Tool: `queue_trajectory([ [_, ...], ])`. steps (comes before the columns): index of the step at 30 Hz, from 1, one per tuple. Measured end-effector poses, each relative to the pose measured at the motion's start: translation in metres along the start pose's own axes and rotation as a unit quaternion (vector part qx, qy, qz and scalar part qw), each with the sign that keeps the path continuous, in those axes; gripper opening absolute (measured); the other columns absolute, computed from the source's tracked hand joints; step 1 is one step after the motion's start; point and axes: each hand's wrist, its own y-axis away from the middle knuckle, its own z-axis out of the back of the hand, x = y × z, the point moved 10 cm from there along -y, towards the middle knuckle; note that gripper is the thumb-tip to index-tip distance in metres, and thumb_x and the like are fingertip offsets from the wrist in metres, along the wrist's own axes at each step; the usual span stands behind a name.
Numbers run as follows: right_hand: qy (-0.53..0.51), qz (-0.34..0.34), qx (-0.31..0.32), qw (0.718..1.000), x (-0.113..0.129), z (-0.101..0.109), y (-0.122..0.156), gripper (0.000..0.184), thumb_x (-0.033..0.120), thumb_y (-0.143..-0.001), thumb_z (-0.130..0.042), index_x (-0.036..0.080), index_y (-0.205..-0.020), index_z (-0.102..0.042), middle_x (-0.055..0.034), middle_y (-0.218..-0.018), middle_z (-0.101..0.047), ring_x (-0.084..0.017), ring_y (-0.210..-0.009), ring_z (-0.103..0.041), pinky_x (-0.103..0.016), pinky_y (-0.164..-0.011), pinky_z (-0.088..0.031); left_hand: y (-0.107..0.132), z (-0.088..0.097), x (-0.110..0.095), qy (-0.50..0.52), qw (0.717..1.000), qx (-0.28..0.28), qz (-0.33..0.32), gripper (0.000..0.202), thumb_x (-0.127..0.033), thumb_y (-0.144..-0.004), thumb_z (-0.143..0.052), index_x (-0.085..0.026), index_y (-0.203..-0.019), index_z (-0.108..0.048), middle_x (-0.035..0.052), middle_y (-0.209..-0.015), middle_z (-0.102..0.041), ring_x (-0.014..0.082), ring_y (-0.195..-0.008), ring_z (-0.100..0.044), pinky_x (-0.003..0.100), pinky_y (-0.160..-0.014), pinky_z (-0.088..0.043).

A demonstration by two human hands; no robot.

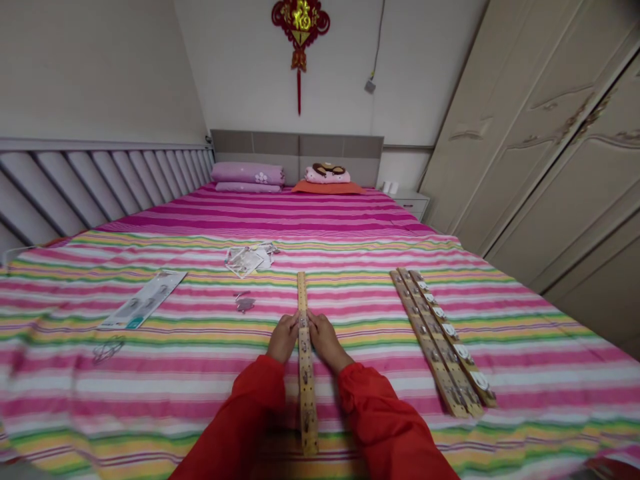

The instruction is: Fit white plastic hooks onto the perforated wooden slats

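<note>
A long wooden strip [309, 430] lies lengthwise in front of me, with several metal hooks along its near part and bare holes at its far end. My left hand [283, 339] is closed at its left edge, fingertips pressed to the wood. From the other side my right hand [326, 341] also grips it, thumb and fingers closed. Between the fingertips a small metal hook [303, 321] sits on the strip; which finger touches it I cannot tell. Left of the strip's far half lies a small heap of loose metal pieces [245, 304].
On the right lie wooden strips [435, 340] with metal hooks, the outermost bearing white discs. Opened clear packaging [245, 261], a flat hook pack [145, 300] and a tangle of thin wire [109, 348] are on the left. Everything rests on a striped bedsheet [200, 393].
</note>
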Motion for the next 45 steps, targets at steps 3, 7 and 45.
queue_trajectory([
  [3, -0.011, 0.004, 0.007, 1.000, 0.001, 0.002, -0.001, 0.035, 0.013, -0.084, -0.048, 0.022, -0.108, -0.072, -0.0010, -0.068, -0.054, -0.017, -0.065, -0.053, -0.026, -0.064, -0.047, -0.001, 0.001, 0.001, 0.013, 1.000, -0.005, 0.006, 0.033, -0.038, -0.078, -0.053, -0.021, -0.100, -0.072, 0.0045, -0.081, -0.060, 0.0206, -0.086, -0.059, 0.035, -0.086, -0.048],
  [7, -0.027, -0.002, 0.012, 1.000, 0.001, 0.003, 0.000, 0.035, 0.012, -0.084, -0.049, 0.023, -0.107, -0.073, -0.0009, -0.067, -0.056, -0.017, -0.065, -0.054, -0.026, -0.065, -0.047, 0.000, 0.002, 0.000, 0.019, 1.000, -0.008, 0.010, 0.033, -0.039, -0.078, -0.053, -0.020, -0.098, -0.072, 0.0037, -0.079, -0.059, 0.0202, -0.084, -0.059, 0.035, -0.085, -0.049],
  [45, -0.301, -0.124, -0.059, 0.944, -0.010, 0.018, 0.016, 0.038, 0.049, -0.077, -0.060, 0.017, -0.095, -0.067, 0.0001, -0.070, -0.059, -0.014, -0.060, -0.052, -0.027, -0.056, -0.046, 0.018, 0.180, 0.011, 0.033, 0.951, -0.256, 0.171, 0.033, -0.048, -0.051, -0.072, -0.017, -0.062, -0.065, 0.0029, -0.061, -0.066, 0.0176, -0.062, -0.058, 0.028, -0.058, -0.044],
])
